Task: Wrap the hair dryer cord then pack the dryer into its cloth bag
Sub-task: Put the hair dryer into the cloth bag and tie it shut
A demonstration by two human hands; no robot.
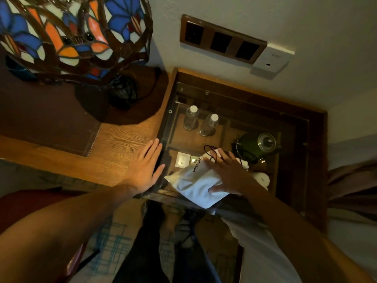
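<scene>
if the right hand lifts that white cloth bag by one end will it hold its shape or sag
The white cloth bag would probably sag: its fabric shows soft creases and dents under the right hand. It looks filled out rather than flat, so the far end may droop with weight. The black drawstring loops loosely near the fingers and would likely dangle.

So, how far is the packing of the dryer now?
It looks nearly finished. The white cloth bag lies bulging on the glass top, so the dryer seems to be inside, though it is hidden. The right hand presses on the bag; the left hand rests flat beside it. The black drawstring looks loose.
</scene>
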